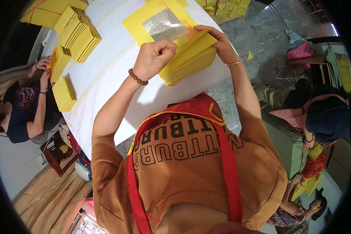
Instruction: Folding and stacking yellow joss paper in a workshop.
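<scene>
My right hand [219,43] grips the right end of a thick stack of yellow paper [193,64], which stands tilted at the table's near edge with its layers slightly fanned. At the stack's left side my left hand [156,58] is closed in a fist, its thumb bent over the fingers. Whatever that fist may hold is hidden. Behind both hands, a yellow sheet [134,29] with a silver foil square [163,24] and orange marks lies on the table, partly covered by the stack and my left hand.
The white-covered table [117,74] carries several yellow paper stacks [77,35] at the left. A co-worker [27,101] handles an orange-marked stack there. More yellow bundles [224,8] lie beyond the far right edge. Two people work at the right beside a green-covered surface [288,136].
</scene>
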Demonstrator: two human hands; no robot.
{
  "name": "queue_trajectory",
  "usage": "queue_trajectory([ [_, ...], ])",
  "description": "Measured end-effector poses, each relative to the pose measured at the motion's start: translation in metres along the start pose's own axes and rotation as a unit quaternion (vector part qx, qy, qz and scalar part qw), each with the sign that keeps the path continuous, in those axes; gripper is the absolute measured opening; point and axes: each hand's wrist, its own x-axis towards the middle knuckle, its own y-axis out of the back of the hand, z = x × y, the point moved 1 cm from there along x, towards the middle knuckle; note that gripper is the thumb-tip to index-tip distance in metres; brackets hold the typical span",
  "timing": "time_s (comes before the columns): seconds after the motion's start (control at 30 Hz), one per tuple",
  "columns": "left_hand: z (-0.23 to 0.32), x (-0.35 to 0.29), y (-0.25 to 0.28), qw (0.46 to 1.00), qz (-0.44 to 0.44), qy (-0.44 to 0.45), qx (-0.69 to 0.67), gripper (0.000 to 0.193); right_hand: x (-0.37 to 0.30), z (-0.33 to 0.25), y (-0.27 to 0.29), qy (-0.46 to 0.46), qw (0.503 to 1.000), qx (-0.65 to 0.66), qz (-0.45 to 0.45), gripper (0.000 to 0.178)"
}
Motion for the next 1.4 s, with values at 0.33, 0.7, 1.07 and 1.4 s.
queue_trajectory([
  [0.33,0.022,-0.010,-0.019,0.947,0.049,-0.218,0.231,0.032,0.002,0.004,0.005,-0.003,1.000,0.002,0.005,0.036],
  [0.7,0.017,-0.005,-0.015,0.907,0.008,-0.293,0.301,0.032,0.002,0.006,0.001,-0.047,0.996,0.053,0.045,0.032],
  [1.07,0.012,-0.002,-0.013,0.908,0.001,-0.297,0.295,0.037,0.002,0.007,0.001,-0.047,0.996,0.068,0.043,0.032],
  [1.4,0.021,-0.005,-0.016,0.891,0.013,-0.302,0.339,0.038,0.002,0.008,0.002,-0.046,0.996,0.070,0.039,0.031],
])
